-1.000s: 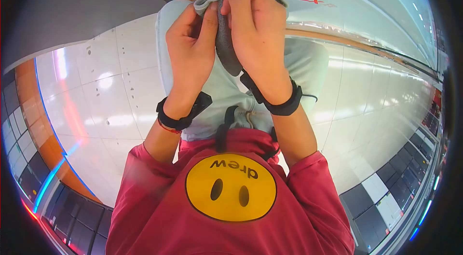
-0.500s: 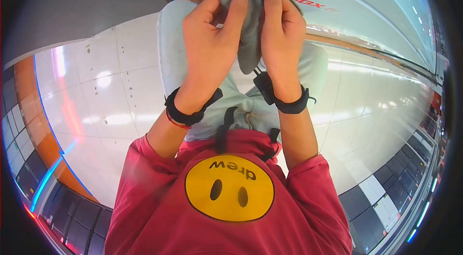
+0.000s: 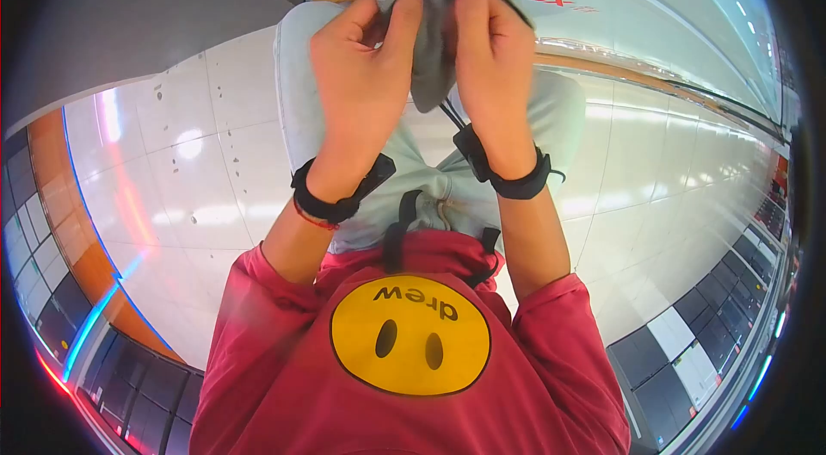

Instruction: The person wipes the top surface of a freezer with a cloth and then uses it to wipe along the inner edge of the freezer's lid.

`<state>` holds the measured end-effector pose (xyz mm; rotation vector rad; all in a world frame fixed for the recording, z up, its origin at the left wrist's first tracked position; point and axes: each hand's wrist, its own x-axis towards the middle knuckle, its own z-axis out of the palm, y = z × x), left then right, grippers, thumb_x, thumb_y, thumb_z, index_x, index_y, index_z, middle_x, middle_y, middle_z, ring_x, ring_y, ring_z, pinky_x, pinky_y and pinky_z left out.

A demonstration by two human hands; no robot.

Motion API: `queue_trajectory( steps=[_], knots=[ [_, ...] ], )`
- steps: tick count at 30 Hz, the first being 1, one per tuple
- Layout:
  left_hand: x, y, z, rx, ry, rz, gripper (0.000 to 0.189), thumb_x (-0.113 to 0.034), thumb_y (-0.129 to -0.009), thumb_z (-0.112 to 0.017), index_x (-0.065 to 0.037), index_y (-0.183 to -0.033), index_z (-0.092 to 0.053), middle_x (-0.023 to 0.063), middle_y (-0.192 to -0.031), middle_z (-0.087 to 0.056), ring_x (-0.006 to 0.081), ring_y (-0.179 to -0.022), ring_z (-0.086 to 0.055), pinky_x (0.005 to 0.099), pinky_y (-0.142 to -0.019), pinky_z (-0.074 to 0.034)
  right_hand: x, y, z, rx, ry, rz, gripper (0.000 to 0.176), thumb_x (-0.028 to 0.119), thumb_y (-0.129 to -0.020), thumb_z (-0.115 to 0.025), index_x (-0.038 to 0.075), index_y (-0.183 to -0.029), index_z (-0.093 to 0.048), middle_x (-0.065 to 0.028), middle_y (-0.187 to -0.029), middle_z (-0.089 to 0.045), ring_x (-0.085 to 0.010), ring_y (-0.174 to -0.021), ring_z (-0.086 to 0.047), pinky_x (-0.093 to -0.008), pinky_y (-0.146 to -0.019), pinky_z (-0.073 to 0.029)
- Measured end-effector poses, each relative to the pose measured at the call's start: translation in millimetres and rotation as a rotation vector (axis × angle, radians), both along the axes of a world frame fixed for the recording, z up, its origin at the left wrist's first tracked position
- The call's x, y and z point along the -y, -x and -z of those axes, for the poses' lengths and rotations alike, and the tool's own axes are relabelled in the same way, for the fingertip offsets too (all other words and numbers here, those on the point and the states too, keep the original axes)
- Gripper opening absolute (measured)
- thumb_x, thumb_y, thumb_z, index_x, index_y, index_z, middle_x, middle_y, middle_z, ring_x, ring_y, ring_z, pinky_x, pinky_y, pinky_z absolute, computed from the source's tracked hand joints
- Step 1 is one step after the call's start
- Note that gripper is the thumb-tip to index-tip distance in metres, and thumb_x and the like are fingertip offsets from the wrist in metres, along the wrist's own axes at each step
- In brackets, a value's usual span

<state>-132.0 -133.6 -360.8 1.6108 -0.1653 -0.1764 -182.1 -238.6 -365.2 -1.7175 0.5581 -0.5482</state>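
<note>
A soft grey cloth piece (image 3: 434, 68) with a paler hem along its top is held up between both hands, hanging down to a rounded tip. My left hand (image 3: 366, 68) pinches the hem on the left, its thumb pressed to the near side. On the right, my right hand (image 3: 495, 68) grips the same edge, thumb also in front and fingers behind. Between the thumbs the fabric sags in a fold. Black bands with small dark modules circle both wrists. Two thin dark cords (image 3: 452, 115) run between the right wrist module and the cloth's lower tip.
A white casing (image 3: 602, 7) with red lettering stands just beyond the hands. At upper left lies a dark grey surface (image 3: 155, 24) with a torn yellow spot. Below is a pale tiled floor (image 3: 198, 171), with dark and white boxes (image 3: 671, 369) along the edges.
Both hands and the cloth have shifted slightly left and up in view. The cloth's tip is higher, and both hands still grip its hem.
</note>
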Motion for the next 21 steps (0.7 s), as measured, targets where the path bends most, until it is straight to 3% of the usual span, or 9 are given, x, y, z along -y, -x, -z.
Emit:
queue_trajectory(
  steps=[5, 10, 16, 21],
  knots=[
    [-1, 1, 16, 0.015, -0.025, 0.000, 0.027, -0.019, -0.098, -0.073, 0.005, -0.087, -0.070, 0.0002, -0.067, -0.063, 0.0030, -0.067, -0.049, 0.0234, -0.060, -0.041, -1, 2, 22, -0.070, -0.056, 0.001, 0.040, 0.028, -0.107, -0.057, -0.004, -0.083, -0.062, -0.0083, -0.063, -0.056, -0.0128, -0.059, -0.046, -0.0323, -0.057, -0.042],
    [7, -1, -7, 0.162, 0.096, -0.052, 0.029, -0.020, -0.098, -0.074, 0.006, -0.085, -0.068, 0.0011, -0.066, -0.061, 0.0052, -0.066, -0.047, 0.0261, -0.059, -0.041, -3, -3, -11, 0.045, 0.043, -0.003, 0.039, 0.028, -0.107, -0.057, -0.003, -0.083, -0.062, -0.0085, -0.062, -0.057, -0.0132, -0.058, -0.045, -0.0326, -0.055, -0.041],
    [-3, -1, 15, -0.023, -0.295, 0.102, 0.046, -0.037, -0.102, -0.067, 0.005, -0.085, -0.066, 0.0025, -0.066, -0.059, 0.0085, -0.066, -0.045, 0.0277, -0.059, -0.040, 3, 1, 18, -0.031, -0.037, -0.025, 0.039, 0.029, -0.107, -0.058, -0.002, -0.083, -0.065, -0.0058, -0.063, -0.059, -0.0117, -0.058, -0.047, -0.0312, -0.056, -0.041],
    [-4, 3, 21, -0.089, -0.197, 0.154, 0.058, -0.049, -0.104, -0.059, 0.006, -0.086, -0.065, 0.0039, -0.070, -0.057, 0.0118, -0.069, -0.048, 0.0303, -0.062, -0.042, 4, 6, 14, -0.068, -0.037, -0.003, 0.041, 0.030, -0.106, -0.059, -0.002, -0.083, -0.066, -0.0047, -0.065, -0.061, -0.0111, -0.059, -0.050, -0.0299, -0.057, -0.042]
  ],
)
